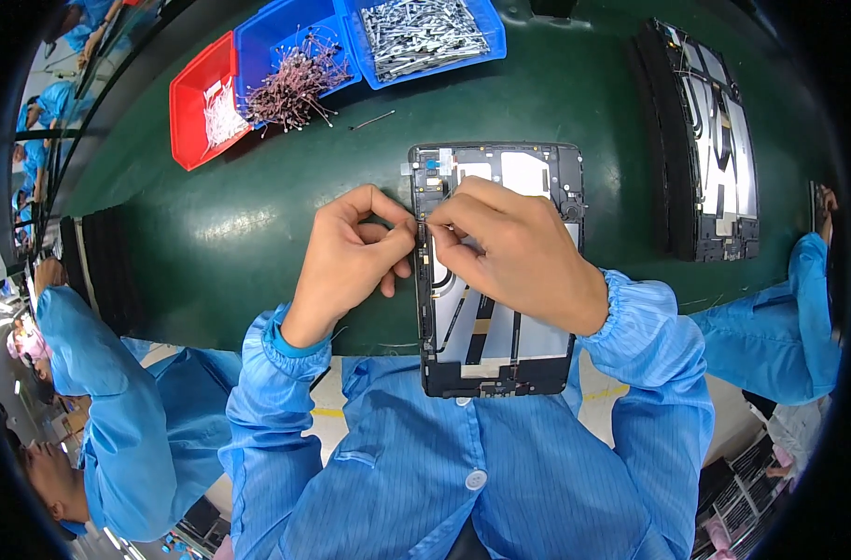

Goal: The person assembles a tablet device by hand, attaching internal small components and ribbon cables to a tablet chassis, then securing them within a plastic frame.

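Note:
An opened tablet (543,341) lies in front of me at the table's near edge, its lower end reaching past that edge. Its black frame, silvery battery area and dark flat ribbon cables are exposed. At its upper left edge, my left hand (346,261) is closed in a pinch of thumb and forefinger. Close beside those fingertips, my right hand (528,247) also pinches, reaching over the tablet and covering part of its upper middle. Whatever sits between the fingertips is too small to make out.
Along the far left side stand a red bin (185,126) of white thin pieces, a blue bin (258,28) of reddish wires and another blue bin (425,71) of silvery-white pieces. One loose wire (373,120) lies nearby. Opened tablets (738,149) stand stacked at right; co-workers sit on both sides.

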A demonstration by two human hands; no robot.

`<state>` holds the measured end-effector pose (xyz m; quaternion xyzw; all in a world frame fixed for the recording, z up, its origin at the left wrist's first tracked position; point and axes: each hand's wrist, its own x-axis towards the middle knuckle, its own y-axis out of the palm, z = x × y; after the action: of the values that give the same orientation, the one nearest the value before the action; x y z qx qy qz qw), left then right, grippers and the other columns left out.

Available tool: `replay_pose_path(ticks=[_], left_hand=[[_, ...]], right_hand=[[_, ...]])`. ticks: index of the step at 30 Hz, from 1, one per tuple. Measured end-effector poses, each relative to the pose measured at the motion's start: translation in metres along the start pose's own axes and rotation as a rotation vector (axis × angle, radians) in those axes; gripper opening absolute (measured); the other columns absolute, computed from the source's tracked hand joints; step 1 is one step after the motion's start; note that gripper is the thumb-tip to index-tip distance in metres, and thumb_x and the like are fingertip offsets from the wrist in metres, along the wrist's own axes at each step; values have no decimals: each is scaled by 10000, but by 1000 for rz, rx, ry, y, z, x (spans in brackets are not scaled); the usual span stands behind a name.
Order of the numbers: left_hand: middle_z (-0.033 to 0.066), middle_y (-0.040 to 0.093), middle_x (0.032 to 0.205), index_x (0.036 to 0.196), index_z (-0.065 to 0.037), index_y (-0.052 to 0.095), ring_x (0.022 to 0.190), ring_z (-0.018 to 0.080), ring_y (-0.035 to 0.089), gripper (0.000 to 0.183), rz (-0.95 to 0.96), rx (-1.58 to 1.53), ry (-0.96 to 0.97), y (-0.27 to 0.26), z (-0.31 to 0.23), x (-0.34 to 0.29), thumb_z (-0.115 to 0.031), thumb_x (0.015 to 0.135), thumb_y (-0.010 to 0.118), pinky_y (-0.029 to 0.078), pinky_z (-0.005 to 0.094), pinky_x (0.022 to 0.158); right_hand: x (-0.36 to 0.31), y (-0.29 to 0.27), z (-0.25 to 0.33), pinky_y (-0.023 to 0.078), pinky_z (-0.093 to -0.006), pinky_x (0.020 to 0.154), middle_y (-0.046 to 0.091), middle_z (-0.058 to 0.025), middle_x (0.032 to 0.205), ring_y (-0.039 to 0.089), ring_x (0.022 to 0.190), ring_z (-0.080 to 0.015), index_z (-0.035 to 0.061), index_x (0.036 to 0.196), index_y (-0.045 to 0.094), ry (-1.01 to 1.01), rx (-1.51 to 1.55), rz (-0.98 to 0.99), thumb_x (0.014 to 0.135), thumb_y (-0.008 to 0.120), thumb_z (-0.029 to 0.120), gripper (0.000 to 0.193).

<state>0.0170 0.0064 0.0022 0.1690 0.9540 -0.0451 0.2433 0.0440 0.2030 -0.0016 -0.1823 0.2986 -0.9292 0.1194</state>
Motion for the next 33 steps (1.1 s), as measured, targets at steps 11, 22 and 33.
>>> replay_pose_path(ticks=[11, 22, 33], left_hand=[[102, 623, 839, 884, 35, 558, 590, 121, 643, 103, 60, -21, 11, -6, -3, 2, 7, 846, 649, 484, 229, 415], [76, 636, 831, 892, 13, 556, 564, 105, 629, 107, 153, 42, 25, -10, -11, 10, -8, 868, 657, 463, 210, 399], [33, 589, 778, 905, 1, 570, 514, 69, 569, 156, 58, 121, 145, -4, -11, 2, -72, 848, 695, 405, 206, 375]], right_hand=[[2, 0, 1, 502, -387, 527, 573, -107, 738, 607, 589, -303, 15, 779, 598, 24, 62, -79, 760, 666, 61, 84], [14, -9, 8, 487, -398, 554, 585, -152, 704, 607, 605, -322, -22, 740, 585, 83, 53, 2, 745, 658, 52, 104], [69, -34, -6, 502, -401, 564, 645, -137, 670, 652, 610, -312, -12, 804, 661, 66, -197, -548, 802, 726, 214, 235]])
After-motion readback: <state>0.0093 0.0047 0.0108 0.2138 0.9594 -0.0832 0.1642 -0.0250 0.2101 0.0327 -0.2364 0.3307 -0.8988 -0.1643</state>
